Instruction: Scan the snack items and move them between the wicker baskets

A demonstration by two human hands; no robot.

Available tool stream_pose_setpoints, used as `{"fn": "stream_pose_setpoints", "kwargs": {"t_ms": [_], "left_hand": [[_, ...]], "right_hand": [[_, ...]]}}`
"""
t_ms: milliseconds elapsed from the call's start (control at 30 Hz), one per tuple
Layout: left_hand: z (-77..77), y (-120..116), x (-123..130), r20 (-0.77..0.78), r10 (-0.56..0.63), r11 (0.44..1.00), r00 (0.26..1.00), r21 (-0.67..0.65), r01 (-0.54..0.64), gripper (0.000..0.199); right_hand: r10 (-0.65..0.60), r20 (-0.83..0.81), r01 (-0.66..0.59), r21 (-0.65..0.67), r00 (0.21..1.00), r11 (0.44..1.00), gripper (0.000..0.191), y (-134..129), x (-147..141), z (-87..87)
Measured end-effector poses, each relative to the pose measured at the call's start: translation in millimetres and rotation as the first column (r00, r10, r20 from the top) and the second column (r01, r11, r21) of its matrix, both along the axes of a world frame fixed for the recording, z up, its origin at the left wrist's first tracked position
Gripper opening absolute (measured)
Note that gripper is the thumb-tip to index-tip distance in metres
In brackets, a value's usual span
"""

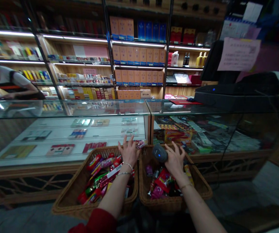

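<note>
My left hand [129,151] is over the back right part of the left wicker basket [69,193], fingers spread, with a small pink wrapped item [141,144] at its thumb side. Under my left forearm lie several colourful packets [98,179]. Above the right wicker basket [143,191], my right hand [175,160] holds a dark grey scanner [159,153] with a blue light, some of its fingers stretched out. Below it in that basket are a red packet [163,180] and a magenta packet [156,192].
Behind the baskets stands a glass display counter [95,108] with flat boxes inside. On its right are a dark monitor [210,61] and a device [241,92]. Lit shelves of boxes [139,55] line the wall. A person [13,81] leans at the far left.
</note>
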State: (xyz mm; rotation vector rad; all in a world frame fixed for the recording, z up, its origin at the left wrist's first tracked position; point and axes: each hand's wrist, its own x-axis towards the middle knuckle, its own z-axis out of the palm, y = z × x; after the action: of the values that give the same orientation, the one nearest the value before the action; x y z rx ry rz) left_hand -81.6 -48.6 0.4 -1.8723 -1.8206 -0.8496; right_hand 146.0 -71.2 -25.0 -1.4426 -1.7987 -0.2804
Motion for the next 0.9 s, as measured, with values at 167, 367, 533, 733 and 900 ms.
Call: {"fn": "stream_pose_setpoints", "kwargs": {"t_ms": [167, 367, 533, 733, 900], "left_hand": [[-6.5, 5, 0, 0.003, -0.019, 1.0, 1.0, -0.006, 0.019, 0.027], [-9.9, 6, 0, -0.001, -0.023, 1.0, 1.0, -0.014, 0.023, 0.029], [-9.4, 6, 2, 0.016, -0.043, 0.999, 0.999, -0.031, 0.043, 0.028], [-10.1, 6, 4, 0.019, -0.048, 0.998, 0.999, -0.041, 0.049, 0.026], [-11.7, 6, 5, 0.003, -0.04, 0.998, 0.999, -0.04, 0.04, 0.026]], "right_hand": [[0.036, 0.018, -0.036, -0.004, 0.999, 0.999, 0.027, -2, -2, 0.9], [0.062, 0.001, -0.062, -0.016, 0.998, 0.998, 0.027, -1, -5, 3.4], [0.07, -0.017, -0.071, -0.009, 0.997, 0.997, 0.024, 0, -6, 2.4], [0.076, -0.021, -0.076, -0.01, 0.997, 0.997, 0.023, 0, -4, 1.3], [0.069, -0.021, -0.069, 0.004, 0.997, 0.998, 0.022, -2, -4, 2.5]]}}
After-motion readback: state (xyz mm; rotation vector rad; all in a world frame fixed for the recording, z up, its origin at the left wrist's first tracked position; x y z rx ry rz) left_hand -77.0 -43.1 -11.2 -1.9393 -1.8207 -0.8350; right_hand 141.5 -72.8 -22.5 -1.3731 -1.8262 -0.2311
